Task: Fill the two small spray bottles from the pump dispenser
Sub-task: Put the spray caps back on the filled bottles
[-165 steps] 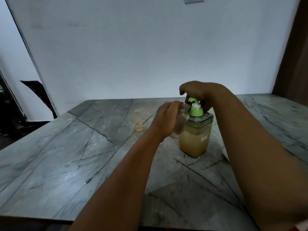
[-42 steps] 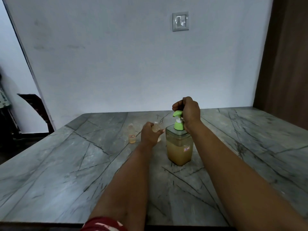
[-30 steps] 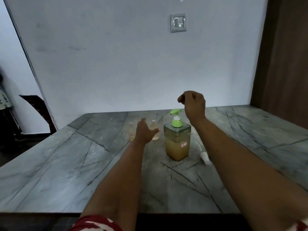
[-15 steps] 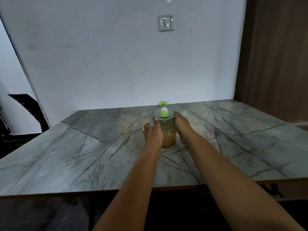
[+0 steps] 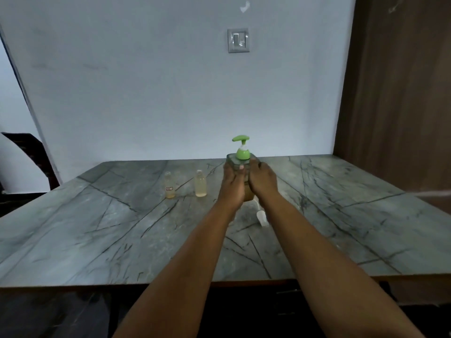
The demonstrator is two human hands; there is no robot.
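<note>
Nearest: two bare forearms reaching from the near edge out over the grey veined table (image 5: 97, 240). Beneath the right forearm, a small white cap-like piece (image 5: 261, 217) lying on its side on the table, partly hidden.

Farther out, left hand (image 5: 231, 185) and right hand (image 5: 263, 180) side by side, wrapped round the pump dispenser (image 5: 241, 152) from the left and right, fingers curled against its clear body. Between the hands, only a sliver of amber liquid showing low down; above them, the green pump head and spout standing upright, spout pointing left.

Left of the dispenser, two small bottles upright on the table, apart from each other and from the hands: the nearer-to-dispenser spray bottle (image 5: 200, 183) with pale yellowish liquid, no spray top on it; farther left, the labelled spray bottle (image 5: 169, 185), also open-necked, with amber liquid in its lower part.

Beyond the table, a pale wall with a light switch (image 5: 238, 40); brown wooden panel (image 5: 402, 93) at far right; dark chair back (image 5: 29, 157) at far left.
</note>
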